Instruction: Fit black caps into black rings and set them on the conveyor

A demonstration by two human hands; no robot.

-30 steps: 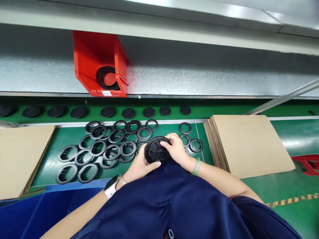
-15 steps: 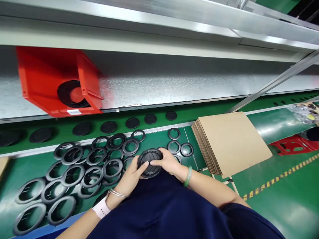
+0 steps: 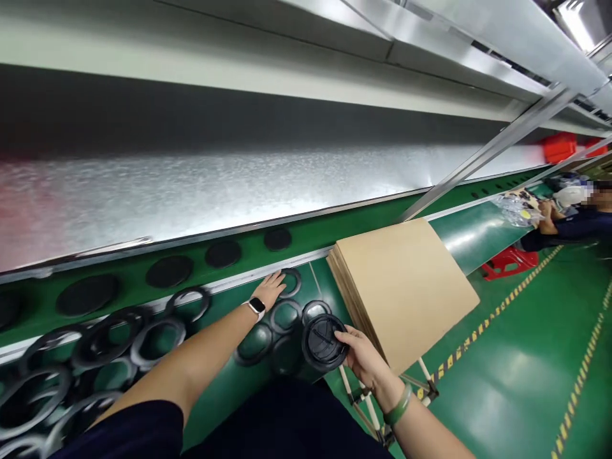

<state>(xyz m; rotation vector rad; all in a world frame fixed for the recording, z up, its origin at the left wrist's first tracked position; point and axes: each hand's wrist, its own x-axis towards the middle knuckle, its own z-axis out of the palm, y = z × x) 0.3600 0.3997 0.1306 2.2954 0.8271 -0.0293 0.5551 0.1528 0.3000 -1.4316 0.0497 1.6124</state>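
One black round cap [image 3: 323, 342] is in our right hand [image 3: 366, 360], whose fingers are closed on its right rim with the thumb over its face; we hold it above the near right corner of the counter [image 3: 210, 408]. Our left hand [image 3: 269, 290] stretches to the far edge, fingers extended and a little parted at a thin black ring [image 3: 298, 288]; we cannot tell whether they touch it. Just nearer us lie a few more rings [image 3: 299, 317]. A heap of black rings [image 3: 134, 344] spreads over the counter's left part, near our left forearm. Beyond the far edge, past a pale rail [image 3: 248, 275], black discs [image 3: 277, 239] lie in a row on a green strip [image 3: 251, 245]. At the right edge stands a stack of cardboard [image 3: 406, 293], pale rods [image 3: 373, 411] showing beneath; farther right we see a red stool [image 3: 511, 260] and a co-worker [image 3: 586, 223].
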